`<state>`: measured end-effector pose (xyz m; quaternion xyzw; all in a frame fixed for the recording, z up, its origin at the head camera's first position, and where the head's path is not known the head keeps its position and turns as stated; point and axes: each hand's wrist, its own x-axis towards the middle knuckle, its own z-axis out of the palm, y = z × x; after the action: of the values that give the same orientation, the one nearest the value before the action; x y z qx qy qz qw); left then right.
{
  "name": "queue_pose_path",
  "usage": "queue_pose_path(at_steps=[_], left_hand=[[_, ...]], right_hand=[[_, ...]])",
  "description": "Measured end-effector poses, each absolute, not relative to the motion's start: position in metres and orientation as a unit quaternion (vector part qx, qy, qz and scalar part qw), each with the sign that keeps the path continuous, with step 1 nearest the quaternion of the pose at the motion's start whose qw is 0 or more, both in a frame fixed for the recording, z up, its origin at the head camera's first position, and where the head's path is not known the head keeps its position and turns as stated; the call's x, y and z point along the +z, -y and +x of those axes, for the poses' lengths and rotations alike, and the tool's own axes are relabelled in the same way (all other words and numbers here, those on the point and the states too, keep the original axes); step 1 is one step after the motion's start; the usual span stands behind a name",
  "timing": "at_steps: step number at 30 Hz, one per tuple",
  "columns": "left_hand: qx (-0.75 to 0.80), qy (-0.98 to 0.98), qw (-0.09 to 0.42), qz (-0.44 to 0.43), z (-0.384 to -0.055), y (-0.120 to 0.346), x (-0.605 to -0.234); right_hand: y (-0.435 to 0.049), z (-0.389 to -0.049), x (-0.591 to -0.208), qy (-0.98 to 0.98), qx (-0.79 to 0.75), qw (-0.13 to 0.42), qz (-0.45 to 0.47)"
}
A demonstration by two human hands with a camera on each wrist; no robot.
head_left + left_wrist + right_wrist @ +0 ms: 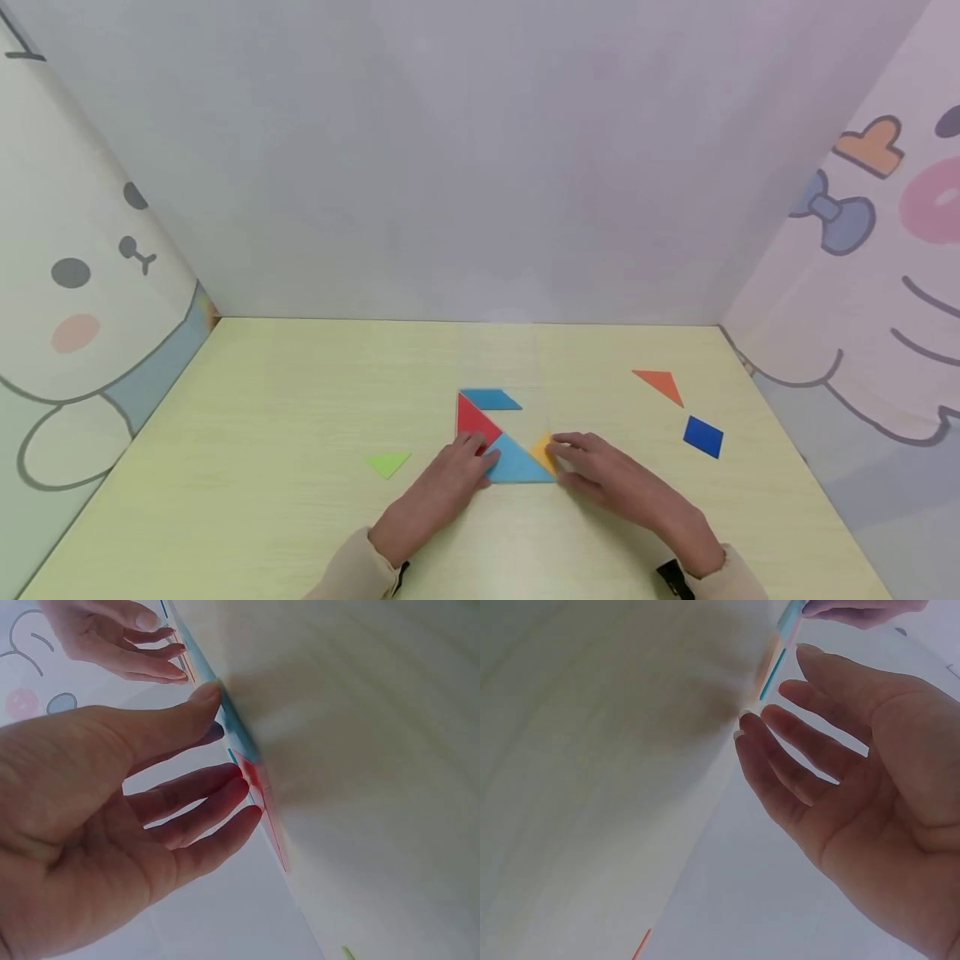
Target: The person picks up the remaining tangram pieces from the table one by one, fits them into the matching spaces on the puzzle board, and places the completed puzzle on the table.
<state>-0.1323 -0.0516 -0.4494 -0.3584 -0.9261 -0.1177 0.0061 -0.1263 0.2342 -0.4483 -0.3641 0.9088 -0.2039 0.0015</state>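
Note:
Flat tangram pieces lie on the table. With its fingers loosely bent, my left hand (448, 478) touches the red triangle (474, 418) and the large light blue triangle (517, 465), which meet edge to edge. In the left wrist view its thumb (172, 724) lies at the light blue piece's near edge. My right hand (615, 479) has its fingertips at a yellow piece (541, 452) beside the light blue triangle's slanted side. The right fingers partly cover that yellow piece, so its full shape is hidden. Behind the red triangle's top lies a blue parallelogram (491, 399).
A small green triangle (388, 463) lies left of my left hand. Off to the right are an orange triangle (664, 386) and a dark blue square-like piece (703, 437). A plain wall (465, 167) rises behind the table (262, 417), with cartoon-printed panels at both sides.

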Motion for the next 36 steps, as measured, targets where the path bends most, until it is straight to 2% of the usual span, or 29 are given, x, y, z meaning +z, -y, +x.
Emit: queue_pose_path(at_steps=[6,14,25,36], left_hand=[[-0.089,0.925,0.025,-0.368,-0.132,0.053,-0.45],[-0.064,0.915,0.048,-0.395,-0.132,0.055,-0.451],[-0.052,0.92,0.027,-0.387,-0.131,0.053,-0.452],[-0.041,0.91,0.066,-0.408,-0.131,0.055,-0.454]], right_hand=[[-0.24,-0.129,-0.449,-0.919,-0.193,0.001,-0.344],[-0.247,-0.129,-0.452,-0.937,-0.179,-0.037,-0.299],[-0.256,-0.129,-0.451,-0.947,-0.162,-0.073,-0.266],[-0.27,-0.132,-0.45,-0.954,-0.159,-0.094,-0.236]])
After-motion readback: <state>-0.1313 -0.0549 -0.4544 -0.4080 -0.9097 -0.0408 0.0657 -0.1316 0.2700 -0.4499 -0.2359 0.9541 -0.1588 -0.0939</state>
